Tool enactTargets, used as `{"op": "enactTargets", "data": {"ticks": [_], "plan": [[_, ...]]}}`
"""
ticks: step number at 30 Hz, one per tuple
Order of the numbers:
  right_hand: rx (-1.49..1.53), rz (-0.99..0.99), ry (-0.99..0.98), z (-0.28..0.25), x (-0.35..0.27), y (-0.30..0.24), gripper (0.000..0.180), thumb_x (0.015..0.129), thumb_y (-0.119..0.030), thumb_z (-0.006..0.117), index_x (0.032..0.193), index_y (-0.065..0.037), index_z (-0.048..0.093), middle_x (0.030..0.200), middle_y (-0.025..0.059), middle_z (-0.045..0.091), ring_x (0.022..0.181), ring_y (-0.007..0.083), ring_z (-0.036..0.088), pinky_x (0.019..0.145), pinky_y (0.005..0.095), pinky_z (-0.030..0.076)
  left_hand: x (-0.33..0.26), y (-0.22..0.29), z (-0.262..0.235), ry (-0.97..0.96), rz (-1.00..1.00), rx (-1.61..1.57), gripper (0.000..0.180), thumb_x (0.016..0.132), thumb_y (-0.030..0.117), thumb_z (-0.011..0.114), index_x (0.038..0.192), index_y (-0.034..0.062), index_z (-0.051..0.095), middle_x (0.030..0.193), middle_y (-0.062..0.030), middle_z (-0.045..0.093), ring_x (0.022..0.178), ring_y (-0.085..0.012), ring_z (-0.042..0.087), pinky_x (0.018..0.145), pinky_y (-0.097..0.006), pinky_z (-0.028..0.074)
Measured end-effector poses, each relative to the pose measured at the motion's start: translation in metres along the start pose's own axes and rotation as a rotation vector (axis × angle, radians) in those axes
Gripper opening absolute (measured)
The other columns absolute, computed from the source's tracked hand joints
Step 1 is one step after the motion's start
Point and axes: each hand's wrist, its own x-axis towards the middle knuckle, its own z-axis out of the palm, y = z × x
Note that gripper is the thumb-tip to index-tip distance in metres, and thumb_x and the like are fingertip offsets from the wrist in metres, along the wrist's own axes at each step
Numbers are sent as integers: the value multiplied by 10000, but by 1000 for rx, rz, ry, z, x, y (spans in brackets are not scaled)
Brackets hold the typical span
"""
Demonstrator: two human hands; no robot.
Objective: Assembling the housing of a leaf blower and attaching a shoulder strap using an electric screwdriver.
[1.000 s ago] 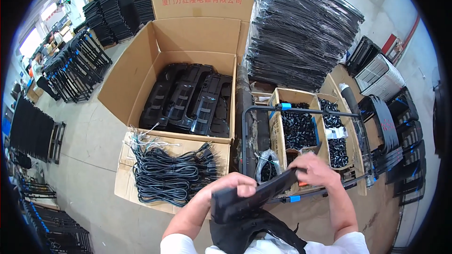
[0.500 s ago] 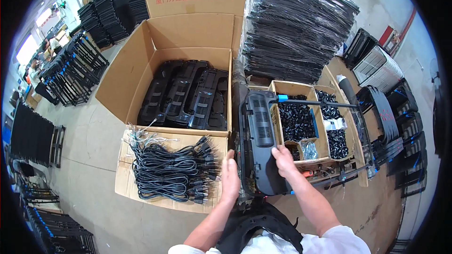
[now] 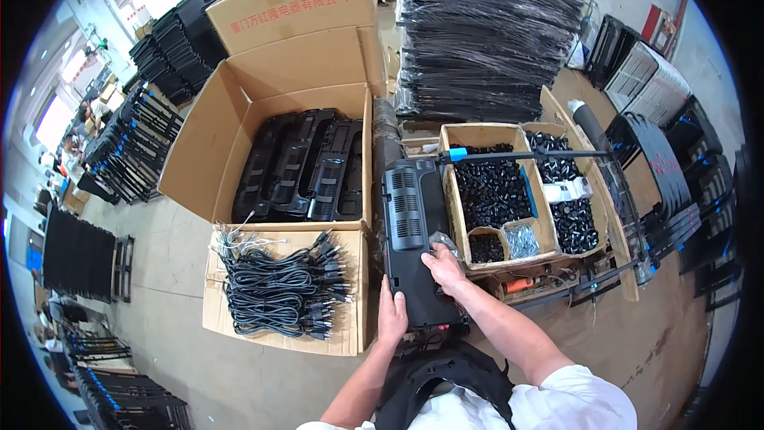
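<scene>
A long black plastic cover (image 3: 407, 223) with vent slots lies lengthwise in front of me, over the near end of a black tube frame (image 3: 525, 156) with blue fittings. My right hand (image 3: 446, 269) grips the cover on its right part, thumb on top; its other fingers are partly hidden. Beside it is a small greyish shiny piece (image 3: 443, 244) that I cannot make out. Along the cover's lower left edge rests my left hand (image 3: 391, 315), fingers stretched out and touching the side.
To the left stands an open carton (image 3: 199, 143) holding several black covers (image 3: 306, 163). Bundled black power cords (image 3: 278, 287) lie on cardboard before it. A divided wooden box (image 3: 517, 257) of small black parts is at right. Behind it rises a wrapped stack of black panels (image 3: 485, 40).
My left hand has come from beside the cover to touch its left edge. The cover has shifted slightly left against the frame, and the whole view has turned a little.
</scene>
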Motion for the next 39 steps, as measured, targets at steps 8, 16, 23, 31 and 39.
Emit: {"op": "enactTargets", "data": {"ticks": [8,16,23,31,39], "plan": [[173,-79,48,-192,-59,-39,345,994,-148,652,1305,-2,621,1003,50,702,808,109,652,700,250,528,10,53,13,303,267,361,388,966,74,635,1332,-38,575,1304,-230,597,1168,-356,591,1043,-455,459],[252,125,113,-323,-185,-1,175,1016,-172,602,1092,-47,698,853,7,684,687,72,619,595,234,499,54,110,175,-864,288,496,248,971,252,623,1092,71,743,1102,-176,698,1084,-356,665,950,-434,528],[161,235,177,-329,-235,60,236,973,-210,637,1067,-6,707,851,35,699,709,88,635,624,253,517,72,-16,275,-1329,488,993,423,947,229,645,1363,164,604,1376,-192,564,1268,-416,569,1037,-501,502],[189,512,358,-329,-238,141,285,965,-256,663,1072,2,718,863,59,705,722,118,650,667,286,542,62,-22,285,-1493,452,1020,329,983,245,608,1280,130,526,1438,-235,463,1351,-467,487,1046,-564,484],[315,484,359,-296,-135,185,264,958,-237,639,1063,-3,701,816,55,671,667,133,646,546,289,514,73,-65,280,-1430,437,982,261,907,173,608,1150,77,587,1188,-215,652,1147,-417,642,976,-504,524]]}}
